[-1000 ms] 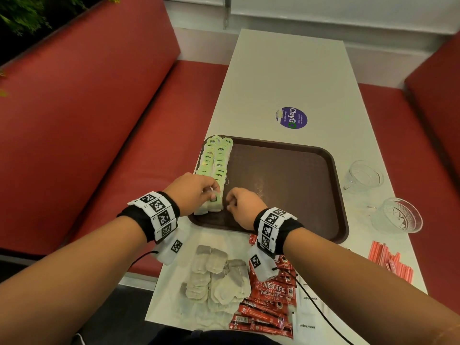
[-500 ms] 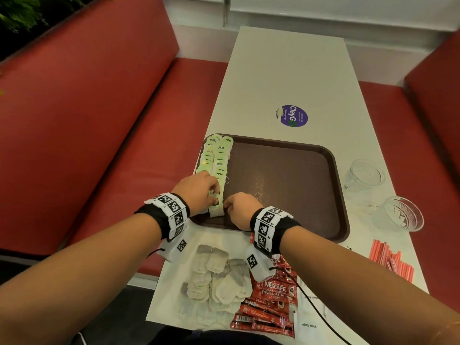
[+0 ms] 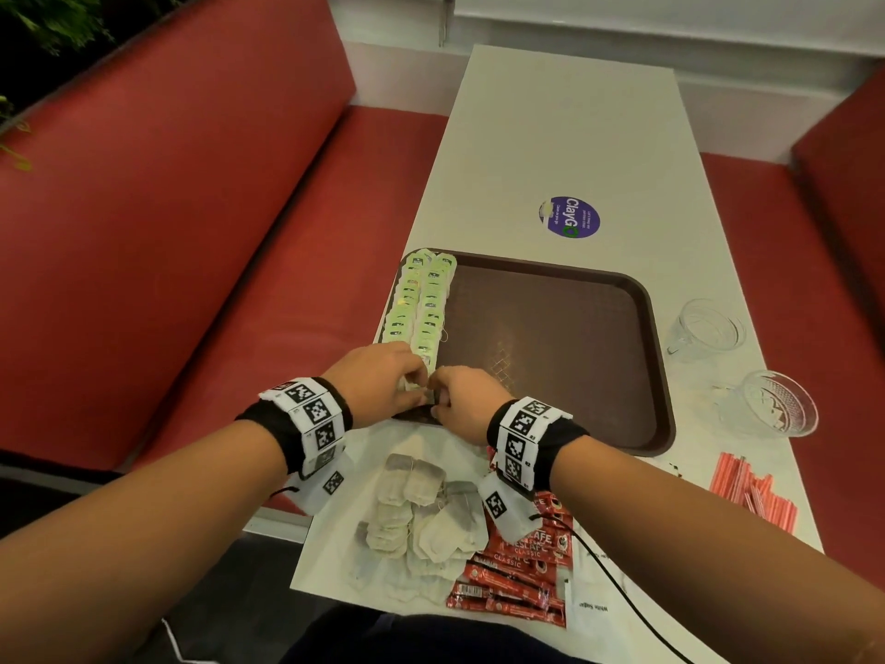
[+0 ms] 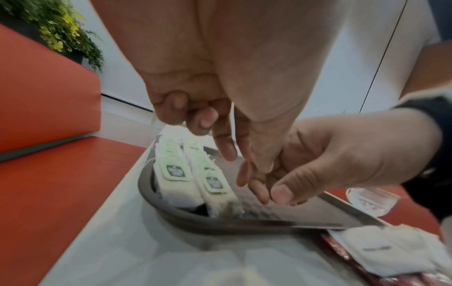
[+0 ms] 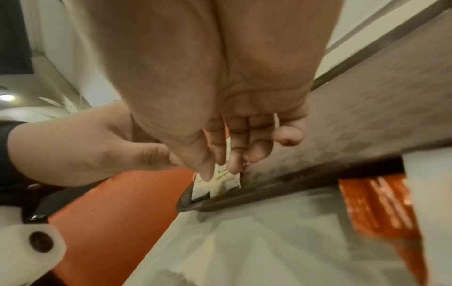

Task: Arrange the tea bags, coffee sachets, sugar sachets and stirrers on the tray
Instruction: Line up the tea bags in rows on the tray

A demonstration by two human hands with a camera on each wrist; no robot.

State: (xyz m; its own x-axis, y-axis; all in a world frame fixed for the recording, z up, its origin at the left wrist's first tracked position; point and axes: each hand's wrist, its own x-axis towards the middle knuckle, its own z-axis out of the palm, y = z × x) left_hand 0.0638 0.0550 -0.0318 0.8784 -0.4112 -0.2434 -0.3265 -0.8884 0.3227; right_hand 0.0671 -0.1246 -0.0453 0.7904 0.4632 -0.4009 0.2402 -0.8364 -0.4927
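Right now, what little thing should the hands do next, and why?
Probably let go and reach for the loose tea bags on the table: both hands sit at the near end of two green-tagged rows on the tray.

This looks like a booth in a café or fast-food restaurant. A long white table (image 3: 565, 151) runs between two red padded benches (image 3: 201, 222) with high backs, fixed seating of the kind eateries use. A round purple "ClayGo" sticker (image 3: 569, 217), a clean-as-you-go notice, is stuck to the tabletop. On the table sit a brown plastic serving tray (image 3: 550, 347), two clear glass cups (image 3: 709, 328), a heap of red stirrers (image 3: 752, 491), red Nescafé sachets (image 3: 517, 567) and loose tea bags (image 3: 426, 515). Green plants (image 4: 66, 32) grow in a planter behind the left bench.
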